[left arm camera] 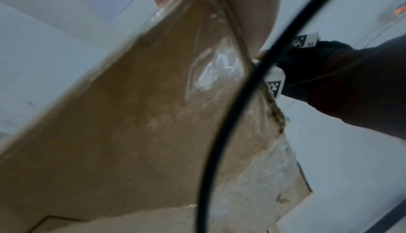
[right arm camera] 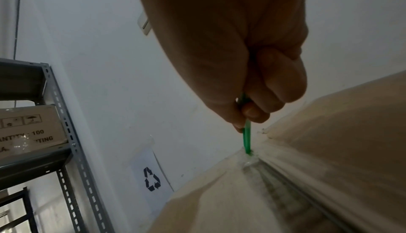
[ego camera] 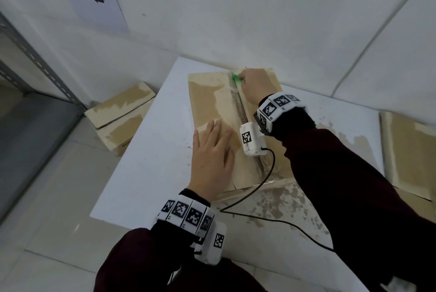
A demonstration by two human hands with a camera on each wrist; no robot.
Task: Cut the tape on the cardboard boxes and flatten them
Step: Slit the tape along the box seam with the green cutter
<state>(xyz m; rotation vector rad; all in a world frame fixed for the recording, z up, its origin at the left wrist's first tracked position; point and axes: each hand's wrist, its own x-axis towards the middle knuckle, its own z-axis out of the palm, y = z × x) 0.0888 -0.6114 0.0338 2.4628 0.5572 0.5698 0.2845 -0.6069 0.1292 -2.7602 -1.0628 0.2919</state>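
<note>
A brown cardboard box [ego camera: 212,98] lies on a white table [ego camera: 151,150], its two top flaps meeting at a centre seam [ego camera: 239,103]. My left hand [ego camera: 212,150] rests flat with straight fingers on the left flap near the front. My right hand [ego camera: 256,85] grips a small green cutter [ego camera: 236,77] at the far end of the seam. In the right wrist view the green cutter [right arm camera: 247,139] points down into the seam [right arm camera: 285,184] between the flaps. The left wrist view shows the box's near side [left arm camera: 131,124] with clear tape [left arm camera: 211,73] on it.
Another cardboard box [ego camera: 120,114] sits on the floor left of the table. A flat cardboard piece [ego camera: 410,150] lies at the table's right edge. A grey metal shelf [ego camera: 35,60] stands at the left. White walls close behind the table. A black cable [ego camera: 259,197] trails across the table.
</note>
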